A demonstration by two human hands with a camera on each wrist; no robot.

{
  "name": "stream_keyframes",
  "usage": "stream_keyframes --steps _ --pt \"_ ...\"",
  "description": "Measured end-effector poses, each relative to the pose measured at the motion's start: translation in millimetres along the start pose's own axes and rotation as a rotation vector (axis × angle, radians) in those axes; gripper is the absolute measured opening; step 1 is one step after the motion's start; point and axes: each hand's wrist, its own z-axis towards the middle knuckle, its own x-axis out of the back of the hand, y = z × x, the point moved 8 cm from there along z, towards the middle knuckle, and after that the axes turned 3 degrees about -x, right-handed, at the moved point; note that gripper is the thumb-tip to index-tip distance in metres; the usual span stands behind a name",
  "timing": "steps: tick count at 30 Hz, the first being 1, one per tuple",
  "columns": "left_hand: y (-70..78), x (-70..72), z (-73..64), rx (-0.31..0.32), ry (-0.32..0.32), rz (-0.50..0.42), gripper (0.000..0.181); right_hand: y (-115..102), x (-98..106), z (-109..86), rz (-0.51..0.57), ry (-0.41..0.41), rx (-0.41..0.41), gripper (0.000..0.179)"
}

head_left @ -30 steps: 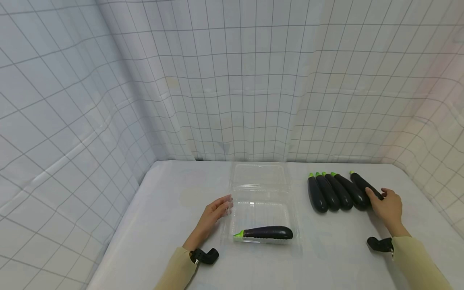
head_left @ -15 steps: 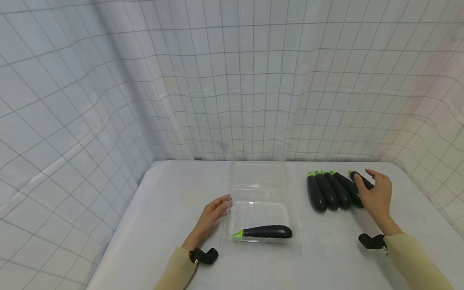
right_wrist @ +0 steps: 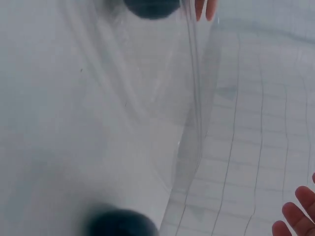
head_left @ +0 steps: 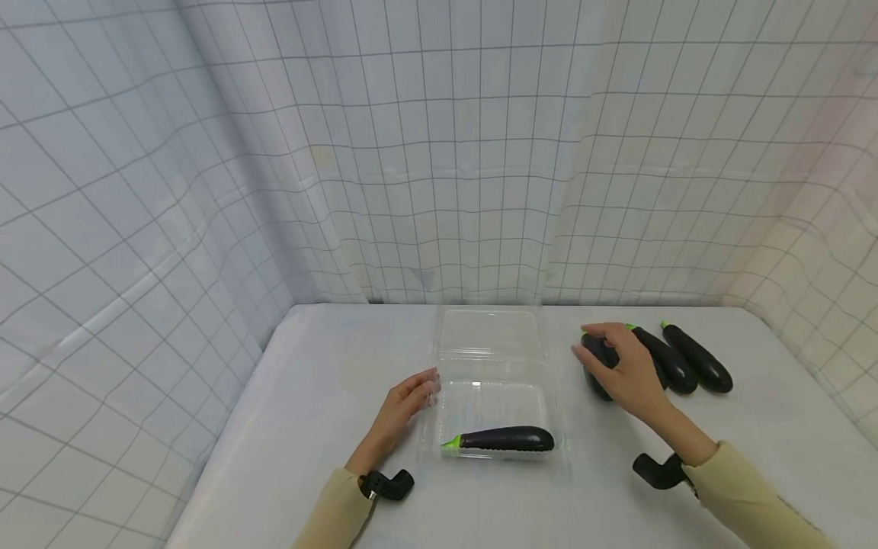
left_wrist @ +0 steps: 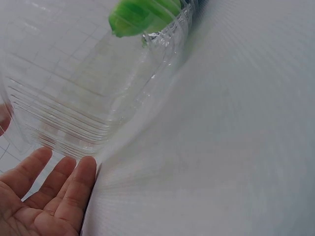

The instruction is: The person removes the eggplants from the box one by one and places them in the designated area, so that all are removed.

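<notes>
A clear plastic clamshell box (head_left: 480, 396) lies with its lid folded back in the head view. One dark eggplant (head_left: 511, 439) with a green stem lies along its near side. My left hand (head_left: 405, 402) rests at the box's left side, its fingertips against the plastic in the left wrist view. Over the left end of the eggplant row my right hand (head_left: 624, 374) is held with thumb and fingers apart, gripping nothing that I can see. It partly covers the leftmost eggplant (head_left: 598, 351) and hides others. Whether it touches any is unclear.
To the right of that hand lie another eggplant (head_left: 668, 362) and the rightmost one (head_left: 698, 358), stems pointing to the back. White cloth covers the table (head_left: 329, 396). A white curtain (head_left: 453, 191) with grid lines hangs behind and along both sides.
My right hand has left the rightmost eggplant and swept left across the row to the leftmost one. The left hand and the box have stayed where they were.
</notes>
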Motion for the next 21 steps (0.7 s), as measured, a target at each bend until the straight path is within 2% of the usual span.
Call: stream_keyframes --steps 5,11,21 --pt "-1.4 0.0 0.4 0.007 -0.001 -0.003 0.046 -22.9 -28.8 -2.5 0.05 -0.172 -0.004 0.035" --pt "-1.5 -0.9 0.4 0.007 -0.009 -0.012 0.046 -42.7 -62.2 -8.1 0.097 -0.432 -0.034 0.039" --pt "-1.7 0.0 0.6 0.004 -0.001 0.0 0.045 -59.4 -113.8 -29.3 0.121 -0.955 -0.08 0.063"
